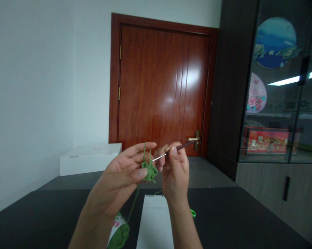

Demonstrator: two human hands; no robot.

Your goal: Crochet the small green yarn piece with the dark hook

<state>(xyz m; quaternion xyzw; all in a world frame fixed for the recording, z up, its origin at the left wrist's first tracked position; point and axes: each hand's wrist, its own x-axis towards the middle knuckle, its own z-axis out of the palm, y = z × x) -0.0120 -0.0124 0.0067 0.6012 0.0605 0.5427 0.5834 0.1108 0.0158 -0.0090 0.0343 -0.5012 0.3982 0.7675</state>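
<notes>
My left hand (127,169) is raised in front of me and pinches a small green crochet piece (150,172) between thumb and fingers, with the green yarn strand (133,204) looped over the forefinger and trailing down. My right hand (174,169) grips a crochet hook (175,149) with a dark handle and silver tip; the tip points left into the green piece. The strand runs down to a green yarn ball (119,232) with a paper label on the dark table (236,221).
A white notepad (156,221) lies on the table below my hands, with a small green item (192,213) beside it. A white box (90,158) stands at the back left. A red-brown door (162,86) is ahead and a glass-fronted cabinet (275,103) stands to the right.
</notes>
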